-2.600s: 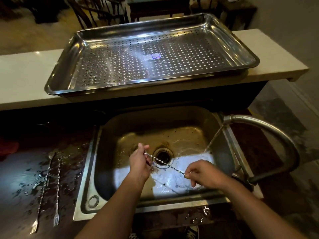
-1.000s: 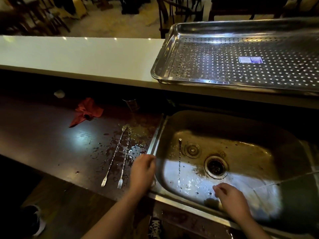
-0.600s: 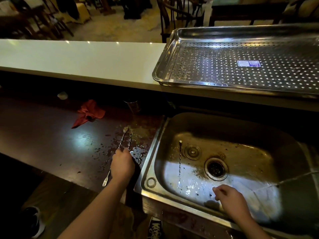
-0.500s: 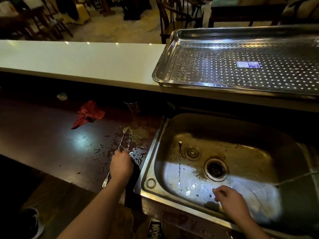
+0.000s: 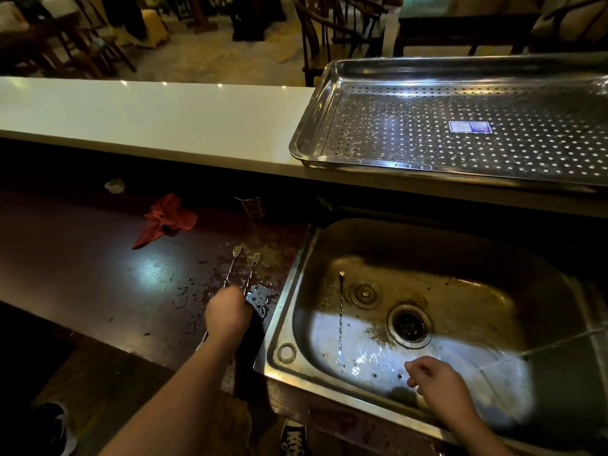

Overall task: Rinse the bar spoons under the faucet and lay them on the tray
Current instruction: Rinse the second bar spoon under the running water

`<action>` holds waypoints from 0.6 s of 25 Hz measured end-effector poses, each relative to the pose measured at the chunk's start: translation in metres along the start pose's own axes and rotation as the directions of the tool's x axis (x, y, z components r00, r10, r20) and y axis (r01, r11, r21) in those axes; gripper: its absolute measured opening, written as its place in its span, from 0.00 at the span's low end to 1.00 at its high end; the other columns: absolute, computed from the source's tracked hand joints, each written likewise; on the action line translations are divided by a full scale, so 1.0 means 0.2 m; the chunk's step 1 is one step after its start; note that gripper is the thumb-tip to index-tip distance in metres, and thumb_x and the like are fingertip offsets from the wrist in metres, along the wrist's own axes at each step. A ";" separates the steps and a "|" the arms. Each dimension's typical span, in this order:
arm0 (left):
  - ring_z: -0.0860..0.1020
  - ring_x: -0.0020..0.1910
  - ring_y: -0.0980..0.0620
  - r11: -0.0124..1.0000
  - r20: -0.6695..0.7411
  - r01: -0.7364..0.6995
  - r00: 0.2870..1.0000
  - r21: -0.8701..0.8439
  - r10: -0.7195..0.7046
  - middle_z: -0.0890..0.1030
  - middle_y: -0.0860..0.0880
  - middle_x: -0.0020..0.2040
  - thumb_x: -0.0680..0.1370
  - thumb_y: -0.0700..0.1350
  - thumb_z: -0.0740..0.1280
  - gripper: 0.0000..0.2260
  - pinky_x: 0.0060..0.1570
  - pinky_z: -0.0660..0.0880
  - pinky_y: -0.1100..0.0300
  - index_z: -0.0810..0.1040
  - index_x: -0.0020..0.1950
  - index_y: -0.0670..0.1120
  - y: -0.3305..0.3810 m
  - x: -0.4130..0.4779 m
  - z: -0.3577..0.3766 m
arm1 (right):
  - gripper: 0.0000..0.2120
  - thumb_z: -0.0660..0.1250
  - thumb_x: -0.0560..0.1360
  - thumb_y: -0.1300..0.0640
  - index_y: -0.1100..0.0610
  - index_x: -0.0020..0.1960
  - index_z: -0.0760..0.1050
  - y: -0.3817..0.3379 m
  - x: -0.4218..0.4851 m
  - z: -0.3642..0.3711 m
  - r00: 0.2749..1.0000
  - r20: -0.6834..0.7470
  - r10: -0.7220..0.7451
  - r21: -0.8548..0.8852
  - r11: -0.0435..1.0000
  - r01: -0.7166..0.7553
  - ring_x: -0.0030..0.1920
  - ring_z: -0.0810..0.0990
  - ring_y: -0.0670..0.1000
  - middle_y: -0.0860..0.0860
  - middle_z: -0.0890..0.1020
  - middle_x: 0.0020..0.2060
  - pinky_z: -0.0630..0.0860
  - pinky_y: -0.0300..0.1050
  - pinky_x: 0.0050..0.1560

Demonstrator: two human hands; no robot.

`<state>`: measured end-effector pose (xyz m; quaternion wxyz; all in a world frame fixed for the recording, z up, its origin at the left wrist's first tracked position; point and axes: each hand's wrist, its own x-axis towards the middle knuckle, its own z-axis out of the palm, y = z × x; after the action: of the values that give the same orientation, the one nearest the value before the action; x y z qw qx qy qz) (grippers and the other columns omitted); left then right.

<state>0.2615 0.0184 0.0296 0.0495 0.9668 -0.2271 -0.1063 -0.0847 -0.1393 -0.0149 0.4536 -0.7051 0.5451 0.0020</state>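
Grips 2 bar spoons (image 5: pixel 231 268) on the wet dark counter (image 5: pixel 82 258) with the left hand (image 5: pixel 228 312), fingers curled down over the twisted shafts, back of the hand up. Leaves both bowl ends poking out beyond the knuckles, side by side and close together, pointing away toward the white ledge (image 5: pixel 164 116). Lifted or flat on the counter: cannot tell.

Holds nothing in the right hand (image 5: pixel 437 385). Hangs it over the near part of the sink (image 5: pixel 460 245), fingers loosely curled, touching no object.

Shows a 3rd bar spoon (image 5: pixel 341 319) lying flat on the sink floor, left of the drain (image 5: pixel 409 325), bowl end away, forked end toward the near wall, apart from both hands. Shows a small round metal disc (image 5: pixel 365 293) just beside that spoon's far half, between it and the drain. Catches a thin stream of water (image 5: pixel 566 342) slanting in from the right edge and landing on the sink floor to the right of the right hand.

Finds the perforated steel tray (image 5: pixel 329 103) up on the white ledge, behind the sink and running out of view at the right, a blue sticker (image 5: pixel 469 127) on its floor.

Finds a crumpled red cloth (image 5: pixel 164 220) on the dark counter, left of the gripped spoons and well apart from them. Finds a metal cup (image 5: pixel 251 205) in the shadow under the ledge, beyond the spoons' bowl ends, and a small pale object (image 5: pixel 115 185) further left
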 end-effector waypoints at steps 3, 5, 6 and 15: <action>0.78 0.39 0.42 0.998 -0.043 -0.021 0.999 -0.059 0.018 0.78 0.43 0.40 0.72 0.42 0.67 0.05 0.38 0.76 0.53 0.74 0.41 0.41 -0.01 0.00 0.02 | 0.10 0.68 0.78 0.53 0.51 0.38 0.81 0.01 0.00 -0.01 1.000 -0.007 0.007 0.033 0.999 -0.006 0.35 0.82 0.48 0.48 0.85 0.31 0.75 0.44 0.41; 0.76 0.37 0.44 0.988 -0.063 0.002 0.998 -0.156 -0.012 0.78 0.45 0.37 0.72 0.44 0.68 0.06 0.36 0.73 0.55 0.74 0.42 0.41 0.00 -0.01 0.01 | 0.10 0.68 0.78 0.54 0.52 0.38 0.81 0.01 0.00 0.00 1.000 0.003 0.023 0.047 0.999 -0.023 0.35 0.82 0.48 0.48 0.85 0.31 0.75 0.44 0.41; 0.76 0.37 0.45 0.975 -0.067 0.016 0.997 -0.222 -0.032 0.78 0.46 0.37 0.73 0.45 0.69 0.07 0.36 0.72 0.55 0.75 0.42 0.42 0.01 -0.02 0.00 | 0.10 0.68 0.78 0.54 0.52 0.38 0.81 0.01 0.01 0.00 1.000 0.004 0.030 0.056 0.998 -0.030 0.35 0.82 0.48 0.48 0.85 0.31 0.75 0.44 0.41; 0.77 0.34 0.56 0.813 0.033 -0.073 0.993 -0.578 0.113 0.81 0.53 0.34 0.71 0.38 0.70 0.06 0.30 0.68 0.68 0.79 0.43 0.49 0.26 -0.23 -0.06 | 0.09 0.68 0.76 0.59 0.53 0.38 0.82 0.03 0.04 -0.01 0.994 0.004 0.106 0.198 0.975 -0.104 0.34 0.82 0.51 0.51 0.85 0.30 0.79 0.52 0.45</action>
<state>0.2011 -0.0068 0.0571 0.3367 0.8904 -0.2329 -0.1988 -0.0864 -0.1462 -0.0214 0.5188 -0.6267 0.5807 -0.0306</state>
